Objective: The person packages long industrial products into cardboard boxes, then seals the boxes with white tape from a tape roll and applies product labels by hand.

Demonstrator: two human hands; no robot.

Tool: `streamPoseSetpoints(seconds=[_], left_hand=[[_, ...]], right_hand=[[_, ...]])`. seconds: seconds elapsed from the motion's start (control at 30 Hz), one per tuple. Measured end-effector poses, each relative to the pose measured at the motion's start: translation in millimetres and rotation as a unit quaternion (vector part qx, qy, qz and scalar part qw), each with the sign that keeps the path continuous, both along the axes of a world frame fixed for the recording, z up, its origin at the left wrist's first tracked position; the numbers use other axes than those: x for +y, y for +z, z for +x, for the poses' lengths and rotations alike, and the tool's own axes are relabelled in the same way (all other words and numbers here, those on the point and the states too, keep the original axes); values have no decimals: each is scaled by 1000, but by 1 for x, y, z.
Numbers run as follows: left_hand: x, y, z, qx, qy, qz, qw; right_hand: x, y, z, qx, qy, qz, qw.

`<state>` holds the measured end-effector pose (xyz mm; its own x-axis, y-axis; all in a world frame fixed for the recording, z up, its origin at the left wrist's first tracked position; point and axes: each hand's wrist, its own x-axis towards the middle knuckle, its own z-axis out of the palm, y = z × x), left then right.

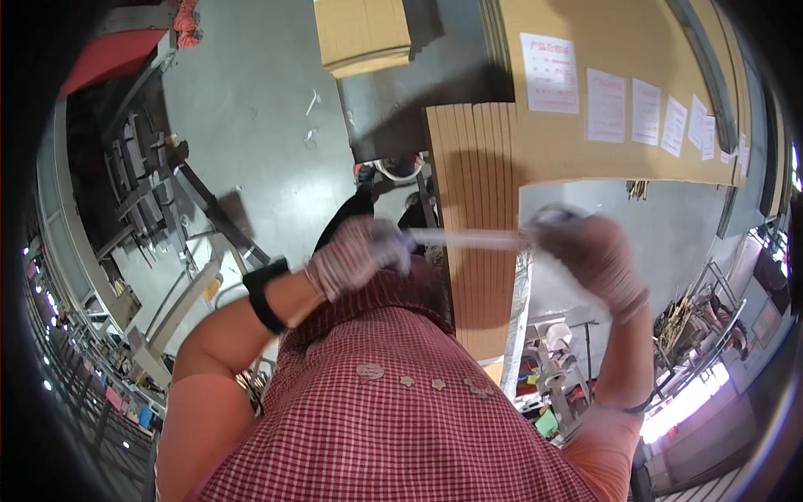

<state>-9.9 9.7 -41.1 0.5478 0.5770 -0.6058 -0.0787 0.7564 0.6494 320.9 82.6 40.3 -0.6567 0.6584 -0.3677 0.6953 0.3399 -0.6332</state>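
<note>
A whitish, see-through strip of tape is stretched level between my two gloved hands. My left hand, in a striped knit glove, is closed on the strip's left end, in front of my body. My right hand, gloved alike and smeared by motion, grips what looks like a tape roll at the other end. Under the strip lies a long stack of brown cardboard pieces, packed side by side on edge. Whether the tape touches the cardboard I cannot tell.
Brown cardboard with several white paper sheets spreads at the back right. A cardboard stack sits on a dark surface at the back. A white bucket stands below it. Metal frames are on the left, a cluttered rack at lower right.
</note>
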Motion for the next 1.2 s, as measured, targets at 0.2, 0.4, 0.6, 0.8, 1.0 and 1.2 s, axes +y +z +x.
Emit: streamPoseSetpoints(seconds=[0.2,0.4,0.6,0.8,1.0,1.2], left_hand=[[25,-114,50,-26,-19,30,999],[-3,-166,62,108,-256,537,796],[13,-133,33,-37,67,-49,996],[33,-35,14,171,-29,308,935],[39,-22,66,250,-62,432,864],[49,-5,62,308,-173,351,867]], right_hand=[[-50,-214,42,314,-388,-325,803],[-48,-165,3,227,-454,-326,797],[-85,-51,-115,-125,-350,127,920],[-94,-60,-104,-115,-382,126,908],[-76,-22,-92,45,-325,226,917],[-21,6,-63,31,-203,-78,976]])
